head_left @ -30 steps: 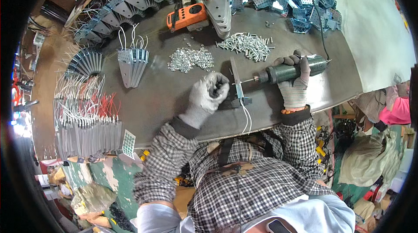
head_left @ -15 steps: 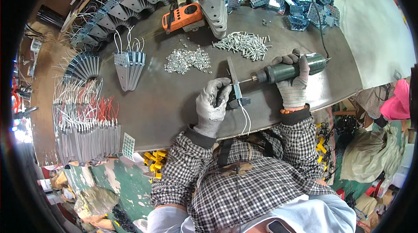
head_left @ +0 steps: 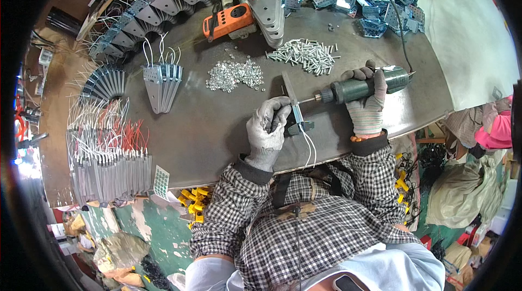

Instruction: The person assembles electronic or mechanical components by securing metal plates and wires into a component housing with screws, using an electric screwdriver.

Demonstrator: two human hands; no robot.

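Observation:
My gloved right hand (head_left: pixel 367 95) is wrapped round a dark green electric screwdriver (head_left: pixel 353 88), held sideways with its bit pointing left. The tip of the bit meets a metal bracket assembly (head_left: pixel 295 107), a narrow plate standing on edge with two white wires (head_left: pixel 309 147) hanging toward me. On the plate's left side, my gloved left hand (head_left: pixel 269 122) pinches the assembly with thumb and forefinger. Whatever small part may sit between those fingertips is hidden. Beyond the hands lie a heap of small nuts (head_left: pixel 235 75) and a pile of screws (head_left: pixel 305 56).
Finished-looking wired brackets (head_left: pixel 161 87) stand left of the nuts. Bundled heating strips with wires (head_left: pixel 111 177) fill the near left. An orange power socket (head_left: pixel 228 22), stacked grey plates (head_left: pixel 267 19) and bluish perforated brackets (head_left: pixel 375 2) lie at the back. The screwdriver's cable (head_left: pixel 398 24) runs up behind.
Almost nothing differs. My left hand and the bracket assembly have shifted very slightly, while the screwdriver stays against the plate.

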